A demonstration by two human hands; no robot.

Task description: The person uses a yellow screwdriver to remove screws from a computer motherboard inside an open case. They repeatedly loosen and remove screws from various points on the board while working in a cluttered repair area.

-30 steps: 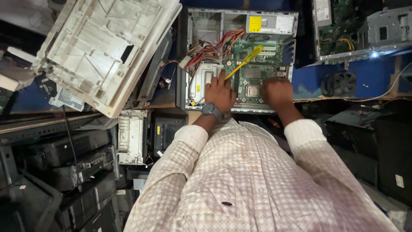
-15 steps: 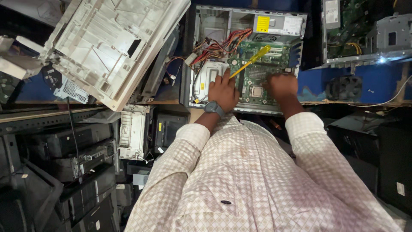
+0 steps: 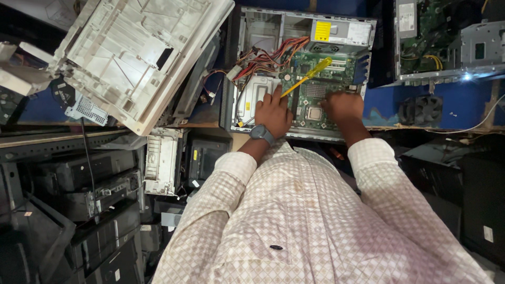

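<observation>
Screwdriver (image 3: 306,78) is sitting clamped in my left hand (image 3: 273,111) fingers, angled over the motherboard (image 3: 321,89); right hand (image 3: 343,107) is pressing the board, fingers curled, grip unclear. Cables (image 3: 268,60) crowding left.

A yellow rectangular label (image 3: 322,31) sits beside a white one (image 3: 358,32) on the grey power supply box at the top of my open computer. Another white label (image 3: 406,16) lies on the neighbouring computer.
</observation>
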